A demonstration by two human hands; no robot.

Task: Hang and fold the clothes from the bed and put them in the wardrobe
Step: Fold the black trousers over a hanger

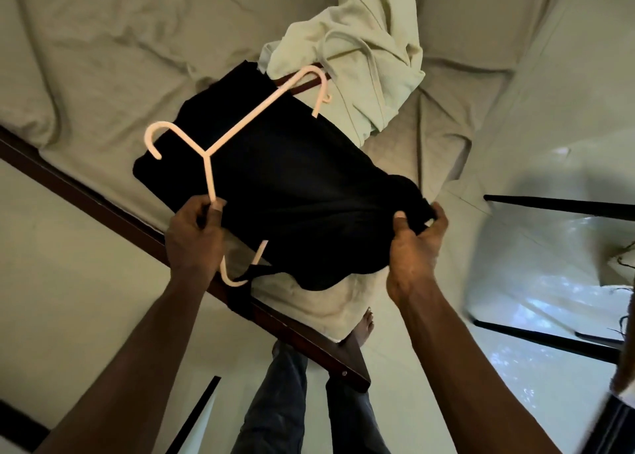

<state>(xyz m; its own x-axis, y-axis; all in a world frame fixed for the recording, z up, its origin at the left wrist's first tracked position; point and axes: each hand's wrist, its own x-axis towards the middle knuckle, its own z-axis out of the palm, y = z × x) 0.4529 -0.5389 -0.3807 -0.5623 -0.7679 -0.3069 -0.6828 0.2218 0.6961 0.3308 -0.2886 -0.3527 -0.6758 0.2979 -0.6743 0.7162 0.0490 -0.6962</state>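
Because the black garment [292, 185] must go onto the pale hanger [240, 126] before it can reach the wardrobe, the head view shows the two brought together over the near edge of the bed [103, 58]. The left grip [197, 226] is clenched round the near arm of the hanger. The hook points left, and the far arm lies across the cloth towards a pale green garment [364, 51] heaped farther back on the sheet. The right grip [415, 230] pinches the bunched right edge of the black cloth between thumb and fingers, seemingly to stretch it for the hanger. The garment spans between the two grips, its bulk on their far side and a loose fold drooping towards the dark bed frame [86, 192]. Whether the hanger's near end is already inside the cloth cannot be told.
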